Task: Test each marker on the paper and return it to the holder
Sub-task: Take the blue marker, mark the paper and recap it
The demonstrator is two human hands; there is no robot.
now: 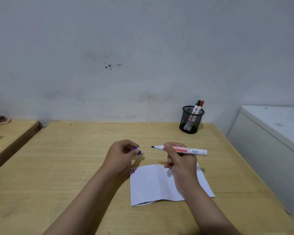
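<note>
Clearly, the right hand [180, 164] gripped the uncapped marker [182, 150] mid-barrel, above the paper [153, 184]; the left hand [122, 155] pinched its purple cap [137, 151]. Light, stiff, probably slippery; barrel grip suited.

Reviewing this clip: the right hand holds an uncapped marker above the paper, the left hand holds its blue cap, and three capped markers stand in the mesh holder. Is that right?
Not quite. The head view shows two capped markers, one black-capped and one red-capped, in the mesh holder, not three. The rest stands: the right hand holds the uncapped marker above the paper, and the left hand holds the blue cap.
</note>
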